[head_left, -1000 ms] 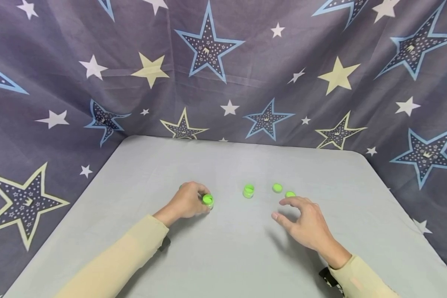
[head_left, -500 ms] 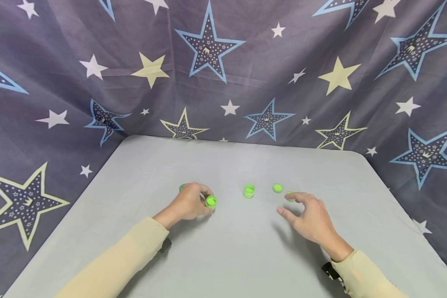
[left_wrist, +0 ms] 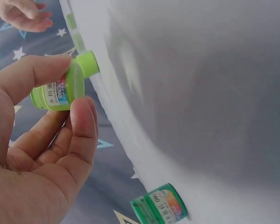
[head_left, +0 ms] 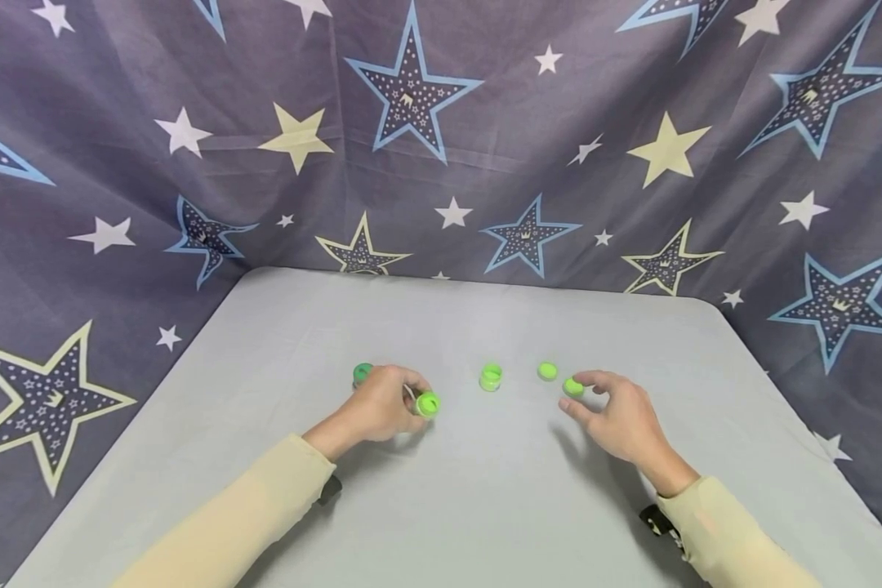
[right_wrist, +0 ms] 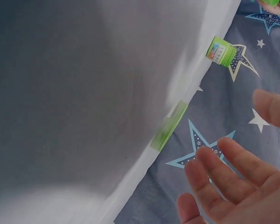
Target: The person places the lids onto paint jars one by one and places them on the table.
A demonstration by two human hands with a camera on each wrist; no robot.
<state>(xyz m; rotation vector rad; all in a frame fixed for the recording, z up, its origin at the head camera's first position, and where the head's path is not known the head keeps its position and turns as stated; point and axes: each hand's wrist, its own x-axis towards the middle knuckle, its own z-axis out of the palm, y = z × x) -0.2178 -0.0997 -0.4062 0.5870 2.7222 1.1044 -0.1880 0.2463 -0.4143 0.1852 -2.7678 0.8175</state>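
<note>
In the left wrist view my left hand (left_wrist: 42, 172) pinches a light green gouache jar (left_wrist: 60, 91) between thumb and fingers. Its lid is off in the head view, where the jar tilts to the right. My right hand (head_left: 617, 420) hovers with thumb and fingers apart, near the closer of two light green lids (head_left: 573, 387). Nothing is between its fingers in the right wrist view. The other lid (head_left: 547, 371) lies just behind and to the left. Between the hands stands a second uncapped light green jar (head_left: 491, 377).
A dark green jar (head_left: 363, 373) stands behind my left hand, partly hidden by it; its label shows in the left wrist view. The pale grey table (head_left: 456, 506) meets a star-patterned cloth (head_left: 441, 188) at the back and sides.
My left hand has moved slightly right with the jar and tipped it, uncovering the dark green jar. The right hand has shifted a little right and back, and the gap between thumb and fingers has narrowed.
</note>
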